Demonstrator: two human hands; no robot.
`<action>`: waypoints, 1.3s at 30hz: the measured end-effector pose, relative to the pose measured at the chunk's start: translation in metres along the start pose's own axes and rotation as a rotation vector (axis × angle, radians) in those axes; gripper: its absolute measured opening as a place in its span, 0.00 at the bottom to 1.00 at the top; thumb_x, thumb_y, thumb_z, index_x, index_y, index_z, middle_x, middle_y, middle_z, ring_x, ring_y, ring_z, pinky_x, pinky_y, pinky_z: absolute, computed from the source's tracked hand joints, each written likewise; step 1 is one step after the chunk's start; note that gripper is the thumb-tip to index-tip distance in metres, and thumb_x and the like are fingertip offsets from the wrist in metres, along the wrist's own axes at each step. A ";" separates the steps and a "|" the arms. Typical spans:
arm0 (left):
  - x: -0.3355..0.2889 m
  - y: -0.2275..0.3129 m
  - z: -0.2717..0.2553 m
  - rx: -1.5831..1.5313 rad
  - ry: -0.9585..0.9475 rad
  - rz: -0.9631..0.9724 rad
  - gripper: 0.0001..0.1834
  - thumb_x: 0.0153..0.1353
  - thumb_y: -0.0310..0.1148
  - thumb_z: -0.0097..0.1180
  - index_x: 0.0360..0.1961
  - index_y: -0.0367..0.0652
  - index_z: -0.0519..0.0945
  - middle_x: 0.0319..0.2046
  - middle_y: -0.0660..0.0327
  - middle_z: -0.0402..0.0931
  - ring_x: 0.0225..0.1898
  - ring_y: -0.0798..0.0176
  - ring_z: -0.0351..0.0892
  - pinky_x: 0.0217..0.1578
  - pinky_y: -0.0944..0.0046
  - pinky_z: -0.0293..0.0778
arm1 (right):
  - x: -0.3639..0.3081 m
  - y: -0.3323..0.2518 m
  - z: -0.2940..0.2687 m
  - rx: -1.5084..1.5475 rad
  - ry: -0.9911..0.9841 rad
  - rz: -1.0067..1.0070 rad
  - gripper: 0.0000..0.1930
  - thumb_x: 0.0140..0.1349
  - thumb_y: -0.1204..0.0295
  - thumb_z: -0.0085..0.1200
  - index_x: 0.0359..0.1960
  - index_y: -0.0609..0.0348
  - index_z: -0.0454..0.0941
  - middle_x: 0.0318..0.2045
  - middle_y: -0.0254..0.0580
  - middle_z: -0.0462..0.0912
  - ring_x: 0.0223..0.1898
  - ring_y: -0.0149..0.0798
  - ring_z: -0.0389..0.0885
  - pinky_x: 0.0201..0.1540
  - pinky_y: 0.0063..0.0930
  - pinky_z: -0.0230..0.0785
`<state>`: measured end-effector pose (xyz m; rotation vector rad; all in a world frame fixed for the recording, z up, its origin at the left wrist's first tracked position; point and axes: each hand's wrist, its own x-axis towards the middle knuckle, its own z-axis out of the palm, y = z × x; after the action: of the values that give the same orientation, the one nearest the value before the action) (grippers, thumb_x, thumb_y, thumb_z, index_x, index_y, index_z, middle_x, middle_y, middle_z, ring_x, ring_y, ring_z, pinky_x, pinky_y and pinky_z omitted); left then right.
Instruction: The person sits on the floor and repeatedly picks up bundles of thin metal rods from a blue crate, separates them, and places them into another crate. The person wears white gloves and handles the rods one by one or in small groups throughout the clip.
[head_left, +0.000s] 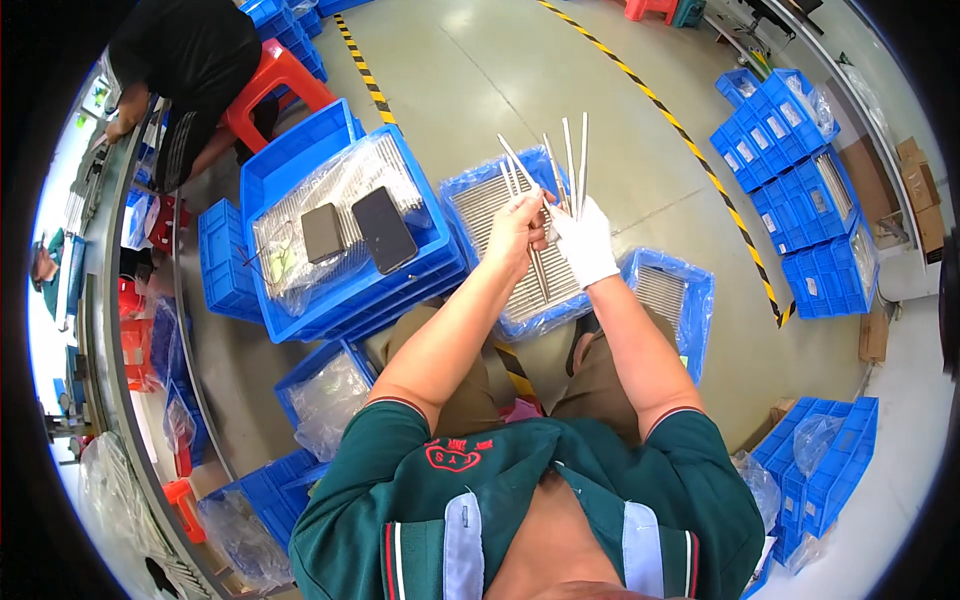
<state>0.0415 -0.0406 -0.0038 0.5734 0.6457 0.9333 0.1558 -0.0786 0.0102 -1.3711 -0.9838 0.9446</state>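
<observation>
My bare left hand (517, 232) is closed round a few slim silver metal rods; their ends stick out above the fingers and a tapered one points down below. Right beside it, my right hand (586, 243) in a white glove grips several more slim metal rods (571, 160), fanned out upward. The two hands meet, so I cannot tell exactly which rods each one holds. Beneath them stands a blue crate (449, 187) lined with clear plastic, with rows of similar rods lying in it.
A second lined crate (700, 320) of rods stands to the right. On the stacked blue crates (375, 312) at left lie a black phone (384, 230) and a dark flat device (322, 233). A person (190, 70) sits by a red stool (277, 88). More crates (780, 130) line the right.
</observation>
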 end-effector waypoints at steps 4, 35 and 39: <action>-0.011 -0.007 0.014 0.053 0.040 0.009 0.12 0.66 0.41 0.48 0.34 0.44 0.75 0.16 0.74 0.59 0.13 0.78 0.53 0.14 0.76 0.52 | 0.005 0.004 0.007 0.250 0.060 0.112 0.05 0.59 0.73 0.56 0.32 0.60 0.73 0.22 0.34 0.75 0.19 0.25 0.71 0.19 0.19 0.63; 0.003 0.008 -0.022 -0.191 -0.505 -0.338 0.17 0.65 0.41 0.49 0.33 0.35 0.75 0.44 0.46 0.74 0.48 0.48 0.76 0.47 0.48 0.75 | 0.037 -0.001 -0.028 0.211 -0.070 0.364 0.09 0.57 0.67 0.59 0.34 0.59 0.77 0.23 0.34 0.76 0.18 0.25 0.70 0.15 0.20 0.61; 0.000 0.005 -0.023 -0.163 -0.554 -0.357 0.16 0.64 0.42 0.50 0.34 0.36 0.75 0.39 0.54 0.74 0.38 0.56 0.76 0.39 0.55 0.74 | 0.041 0.017 -0.020 0.115 -0.283 0.246 0.12 0.56 0.63 0.60 0.31 0.59 0.77 0.24 0.33 0.77 0.21 0.25 0.73 0.19 0.20 0.64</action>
<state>0.0224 -0.0348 -0.0161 0.5183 0.1586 0.4520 0.1891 -0.0463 -0.0055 -1.3034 -0.9658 1.3885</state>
